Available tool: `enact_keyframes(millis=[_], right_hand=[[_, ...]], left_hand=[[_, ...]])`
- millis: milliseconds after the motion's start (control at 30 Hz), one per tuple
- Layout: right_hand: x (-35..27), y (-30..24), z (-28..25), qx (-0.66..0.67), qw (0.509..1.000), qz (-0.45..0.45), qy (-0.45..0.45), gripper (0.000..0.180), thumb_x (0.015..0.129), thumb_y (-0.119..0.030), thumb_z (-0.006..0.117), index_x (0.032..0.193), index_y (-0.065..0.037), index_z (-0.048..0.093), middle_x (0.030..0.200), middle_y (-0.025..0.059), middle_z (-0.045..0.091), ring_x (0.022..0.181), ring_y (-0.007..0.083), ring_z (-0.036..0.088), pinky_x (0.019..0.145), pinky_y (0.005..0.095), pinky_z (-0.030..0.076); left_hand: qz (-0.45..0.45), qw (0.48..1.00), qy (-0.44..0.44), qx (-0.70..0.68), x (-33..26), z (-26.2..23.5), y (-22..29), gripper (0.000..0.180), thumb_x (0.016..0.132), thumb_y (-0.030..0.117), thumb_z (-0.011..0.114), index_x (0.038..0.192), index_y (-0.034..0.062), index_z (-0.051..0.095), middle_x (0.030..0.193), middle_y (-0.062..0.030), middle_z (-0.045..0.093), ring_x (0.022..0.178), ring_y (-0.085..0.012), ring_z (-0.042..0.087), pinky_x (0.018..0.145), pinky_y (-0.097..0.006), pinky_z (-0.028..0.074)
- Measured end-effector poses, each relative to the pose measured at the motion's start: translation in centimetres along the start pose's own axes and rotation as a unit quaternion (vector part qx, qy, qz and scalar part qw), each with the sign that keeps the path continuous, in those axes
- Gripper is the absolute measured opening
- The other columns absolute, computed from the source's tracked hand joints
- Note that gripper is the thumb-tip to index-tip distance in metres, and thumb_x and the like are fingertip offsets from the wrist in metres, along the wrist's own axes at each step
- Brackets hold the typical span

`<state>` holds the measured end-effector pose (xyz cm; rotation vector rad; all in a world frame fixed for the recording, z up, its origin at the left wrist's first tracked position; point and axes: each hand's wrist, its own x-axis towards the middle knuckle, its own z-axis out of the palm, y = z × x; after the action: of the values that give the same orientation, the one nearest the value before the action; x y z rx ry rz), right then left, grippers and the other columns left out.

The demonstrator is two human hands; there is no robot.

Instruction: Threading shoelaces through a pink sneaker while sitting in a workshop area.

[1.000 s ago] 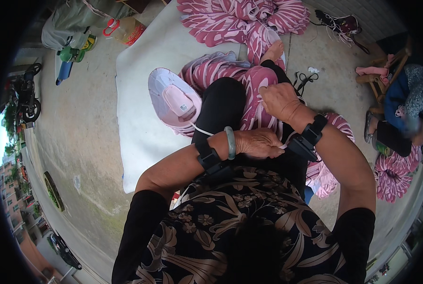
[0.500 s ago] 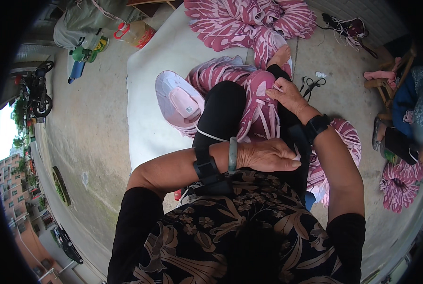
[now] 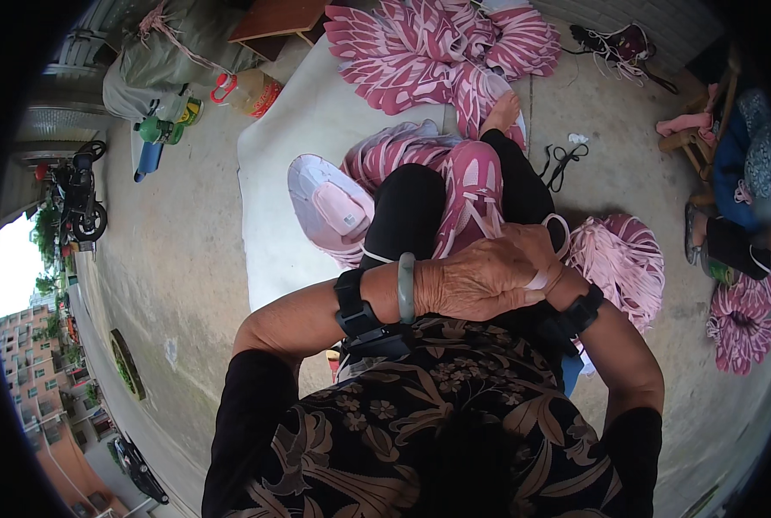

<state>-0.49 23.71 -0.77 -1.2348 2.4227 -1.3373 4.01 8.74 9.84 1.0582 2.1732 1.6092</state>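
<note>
A pink shoe upper with pale laces lies across my lap, between my knees. My left hand, with a bangle at its wrist, is closed in a pinch on a pale pink shoelace. Close against it, my right hand is curled over the laces. A loop of white lace stands out beside that hand. The right fingertips are partly hidden behind the left hand. To the left, a strung row of uppers ends in an open one with its pale lining and insole showing.
Bundles of pink uppers lie ahead and at my right, the former partly on a white sheet. A black cord and dark shoe are on the concrete. Another person's leg shows beside a wooden chair.
My right hand has come down from the upper's toe end to meet my left hand. A lace loop now stands out by it. The view has shifted slightly.
</note>
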Motion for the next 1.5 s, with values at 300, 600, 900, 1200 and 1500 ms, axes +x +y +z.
enact_keyframes(millis=[300, 600, 900, 1200, 1500], right_hand=[[1.1, -1.8, -0.5, 0.147, 0.98, -0.13, 0.034, 0.027, 0.072, -0.01, 0.061, 0.097, -0.003, 0.056, 0.073, 0.0127, 0.058, 0.067, 0.0217, 0.061, 0.059, 0.0273, 0.047], [-14.2, 4.9, -10.0, 0.02, 0.943, 0.322, 0.081, 0.01, 0.074, -0.006, 0.056, 0.081, 0.001, 0.055, 0.059, 0.0108, 0.052, 0.052, 0.016, 0.05, 0.053, 0.0276, 0.042], [-11.2, 3.7, -8.1, -0.295, 0.934, 0.201, 0.016, 0.033, 0.064, -0.011, 0.06, 0.097, -0.005, 0.059, 0.104, 0.014, 0.054, 0.096, 0.031, 0.051, 0.085, 0.0412, 0.038], [-2.8, 0.5, -2.1, -0.164, 0.984, 0.061, 0.025, 0.023, 0.072, -0.007, 0.053, 0.094, -0.004, 0.057, 0.091, 0.0107, 0.057, 0.087, 0.0277, 0.053, 0.084, 0.0416, 0.037], [-15.6, 5.9, -12.8, -0.254, 0.947, 0.196, -0.009, 0.015, 0.081, -0.011, 0.048, 0.09, -0.001, 0.056, 0.078, 0.0177, 0.056, 0.068, 0.0362, 0.052, 0.061, 0.0427, 0.041]], left_hand=[[0.092, 0.975, 0.057, 0.196, -0.4, -1.2, -0.8, 0.019, 0.076, 0.016, 0.06, 0.089, 0.0023, 0.058, 0.084, -0.0133, 0.055, 0.081, -0.0303, 0.056, 0.072, -0.039, 0.046], [-0.183, 0.97, 0.149, -0.053, -9.7, -4.1, -3.7, 0.015, 0.084, 0.012, 0.056, 0.096, 0.0026, 0.055, 0.062, 0.001, 0.051, 0.057, -0.0077, 0.049, 0.052, -0.021, 0.039], [-0.504, 0.706, 0.371, 0.333, -20.8, -12.1, -9.2, 0.013, 0.077, 0.018, 0.061, 0.076, 0.0053, 0.06, 0.066, -0.0042, 0.06, 0.056, -0.0178, 0.055, 0.053, -0.028, 0.041], [-0.242, 0.899, 0.165, 0.326, -5.4, -1.3, -8.1, 0.036, 0.072, 0.001, 0.052, 0.108, 0.0019, 0.051, 0.096, -0.0197, 0.057, 0.082, -0.0357, 0.058, 0.07, -0.038, 0.049], [-0.295, 0.878, 0.085, 0.368, -13.1, -8.6, -5.0, 0.015, 0.078, 0.014, 0.058, 0.089, 0.0038, 0.059, 0.078, -0.0124, 0.061, 0.066, -0.0303, 0.059, 0.059, -0.035, 0.048]])
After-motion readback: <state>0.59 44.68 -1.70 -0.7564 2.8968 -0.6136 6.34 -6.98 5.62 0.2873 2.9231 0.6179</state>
